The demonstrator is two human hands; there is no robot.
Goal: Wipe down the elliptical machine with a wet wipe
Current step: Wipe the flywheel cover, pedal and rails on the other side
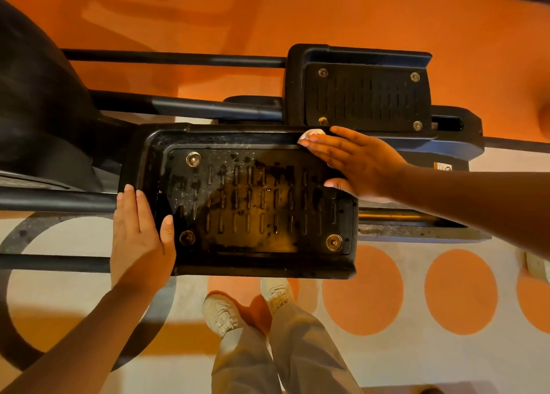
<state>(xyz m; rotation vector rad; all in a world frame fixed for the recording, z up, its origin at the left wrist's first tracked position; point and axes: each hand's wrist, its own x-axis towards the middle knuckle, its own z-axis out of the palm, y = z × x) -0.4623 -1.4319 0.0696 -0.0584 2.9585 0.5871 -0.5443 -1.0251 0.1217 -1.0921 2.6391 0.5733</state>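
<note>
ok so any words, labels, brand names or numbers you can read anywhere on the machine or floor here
No text can be read anywhere in this view.
Small orange and white sticker on the dark elliptical frame behind the right hand: too small and blurred to read.
Near black ridged plastic foot pedal: only slots, bolts and wet streaks, no lettering.
Far black foot pedal: no lettering visible.

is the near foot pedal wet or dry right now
Wet: the near foot pedal shows glossy streaks and droplets where the right hand presses the wet wipe at its far rim.

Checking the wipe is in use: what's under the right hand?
A white wet wipe peeks out past the right hand, at the near pedal's far rim. The rest is covered.
</note>
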